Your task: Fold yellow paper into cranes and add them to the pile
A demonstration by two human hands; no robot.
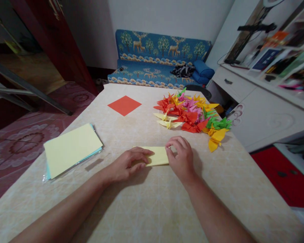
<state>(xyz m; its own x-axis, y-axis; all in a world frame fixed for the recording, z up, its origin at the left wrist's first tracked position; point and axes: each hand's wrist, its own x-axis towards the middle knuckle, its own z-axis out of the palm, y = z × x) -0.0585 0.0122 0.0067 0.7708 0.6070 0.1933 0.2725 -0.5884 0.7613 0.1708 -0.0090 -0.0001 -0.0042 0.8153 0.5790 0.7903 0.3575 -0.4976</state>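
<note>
A folded strip of pale yellow paper (157,156) lies on the table in front of me, its long side running left to right. My left hand (131,162) rests on its left end, fingers stretched out over the paper and the thumb apart near the close edge. At the right end, my right hand (181,158) is closed, with thumb and index finger pinched together at the paper's edge. Both ends of the strip are partly hidden under my hands.
Several folded paper cranes (190,113) crowd the table's far right. A red paper square (125,105) lies far left of centre. On the left is a stack of yellow and blue paper (72,148) on clear plastic. A patterned blue sofa (152,57) stands beyond the table (147,209).
</note>
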